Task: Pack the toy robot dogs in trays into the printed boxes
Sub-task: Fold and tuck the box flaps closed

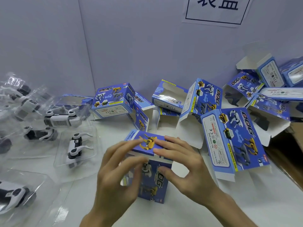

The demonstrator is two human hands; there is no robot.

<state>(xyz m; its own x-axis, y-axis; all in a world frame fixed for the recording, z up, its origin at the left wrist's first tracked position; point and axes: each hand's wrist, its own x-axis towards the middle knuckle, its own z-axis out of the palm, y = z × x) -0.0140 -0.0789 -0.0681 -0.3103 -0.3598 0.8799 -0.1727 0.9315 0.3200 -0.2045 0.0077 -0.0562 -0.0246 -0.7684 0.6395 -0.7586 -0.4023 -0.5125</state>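
A blue printed box (152,179) stands upright on the white table in front of me. My left hand (114,176) grips its left side, fingers lying over the top flap. My right hand (185,166) holds the right side, fingers pressing on the top flap and thumb against the front face. What is inside the box is hidden. To the left lie clear plastic trays with white and black toy robot dogs, such as the nearest tray (77,148) and another tray (60,120).
Several empty printed boxes with open flaps lie heaped behind and to the right, one large box (232,138) close to my right hand. More trays with dogs (14,195) sit at the left edge. A grey wall with a paper sign (216,9) stands behind.
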